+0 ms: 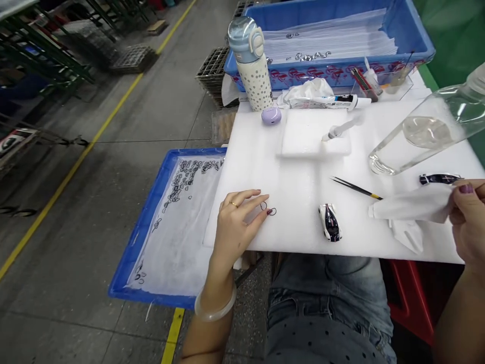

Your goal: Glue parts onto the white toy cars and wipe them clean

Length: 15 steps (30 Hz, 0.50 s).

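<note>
The only view is worn on the person's head and looks forward and down from above their lap, with the denim-covered legs (326, 288) along the bottom edge. It sits close over the white foam-topped counter (295, 177), framing the left hand (237, 222) and the right hand (470, 217), which the right edge cuts off. The blue crate (146, 222) and factory floor (94, 151) fill the left side.
</note>
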{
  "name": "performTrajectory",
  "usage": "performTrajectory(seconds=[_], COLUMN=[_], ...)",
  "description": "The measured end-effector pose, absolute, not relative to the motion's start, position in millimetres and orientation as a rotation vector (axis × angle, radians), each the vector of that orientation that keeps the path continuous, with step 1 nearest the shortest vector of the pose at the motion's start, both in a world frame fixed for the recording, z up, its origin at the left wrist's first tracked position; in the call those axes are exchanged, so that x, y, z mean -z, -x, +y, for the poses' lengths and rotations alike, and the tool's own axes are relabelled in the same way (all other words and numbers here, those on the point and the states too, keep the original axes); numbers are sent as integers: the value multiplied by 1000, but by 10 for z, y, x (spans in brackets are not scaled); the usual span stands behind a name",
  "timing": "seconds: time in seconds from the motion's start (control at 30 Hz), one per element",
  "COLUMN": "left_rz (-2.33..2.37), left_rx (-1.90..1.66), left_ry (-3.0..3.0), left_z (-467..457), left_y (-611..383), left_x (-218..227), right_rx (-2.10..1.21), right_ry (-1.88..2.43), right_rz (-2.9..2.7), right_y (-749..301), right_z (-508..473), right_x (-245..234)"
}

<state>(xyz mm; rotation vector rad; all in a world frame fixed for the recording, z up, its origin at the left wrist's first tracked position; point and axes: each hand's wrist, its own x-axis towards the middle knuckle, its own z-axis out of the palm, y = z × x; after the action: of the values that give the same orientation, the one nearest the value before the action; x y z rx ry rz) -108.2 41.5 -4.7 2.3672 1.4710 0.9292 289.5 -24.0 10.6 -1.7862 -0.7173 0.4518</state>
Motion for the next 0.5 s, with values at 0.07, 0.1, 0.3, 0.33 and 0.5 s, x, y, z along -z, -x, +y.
performTrajectory(seconds=[0.07, 0.1, 0.3, 0.33, 0.5], left_rz=[1411, 1382, 1236, 1218, 1136], left_rx=[-911, -909, -956, -966, -1003], left_ry=[-2408, -2423, -2460, -2467, -2519], left_z=[443, 454, 436, 424, 344], left_y=[1053, 1042, 1065, 1068, 1018], left_x=[45, 48, 94, 98, 53], right_rx=[-497, -528, -360, -403, -496], right_ry=[1727, 1749, 2376, 2355, 1856], right_rz=[-619, -595, -901, -917, -791], right_y=[-2876, -2851, -2722, -2724, -2761], right_z=[-259, -272, -476, -515, -591], right_x=[-136, -169, -396, -405, -288])
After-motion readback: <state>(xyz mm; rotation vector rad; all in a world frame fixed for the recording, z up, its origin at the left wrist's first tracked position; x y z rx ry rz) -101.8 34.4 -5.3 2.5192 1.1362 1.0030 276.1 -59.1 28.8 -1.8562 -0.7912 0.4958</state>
